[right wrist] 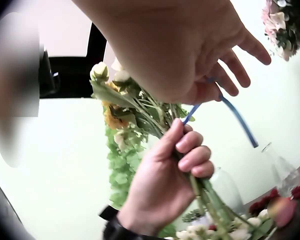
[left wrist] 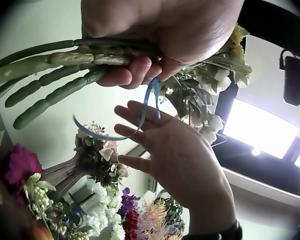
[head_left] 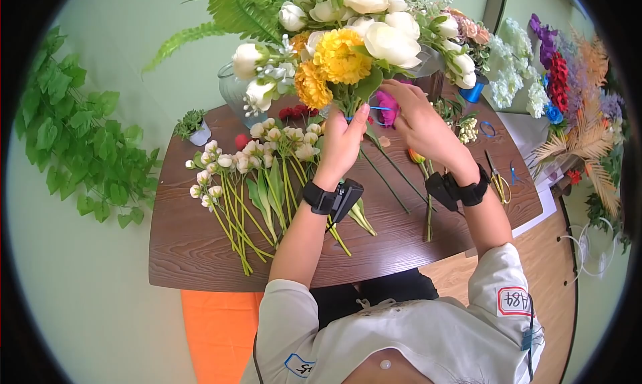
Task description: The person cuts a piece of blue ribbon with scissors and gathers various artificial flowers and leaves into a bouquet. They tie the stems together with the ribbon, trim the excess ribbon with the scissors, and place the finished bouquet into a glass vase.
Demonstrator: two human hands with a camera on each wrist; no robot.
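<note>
My left hand (head_left: 342,142) grips the green stems (left wrist: 50,65) of a bouquet of white flowers (head_left: 393,44) and yellow flowers (head_left: 342,55), held up over the table. A thin blue ribbon (head_left: 382,108) leads from the stems, by the left thumb, to my right hand (head_left: 422,122). In the right wrist view the ribbon (right wrist: 240,120) passes at the right thumb and forefinger, and its end hangs loose beyond them. The other right fingers are spread and nearly straight. From the left wrist camera, the ribbon (left wrist: 97,135) curves past the right fingertips.
White buds on long stems (head_left: 244,217) lie across the wooden table (head_left: 194,250). A glass vase (head_left: 239,93) and a small potted plant (head_left: 194,126) stand at the back left. Scissors (head_left: 498,178), a blue spool (head_left: 472,91) and more flowers are at the right.
</note>
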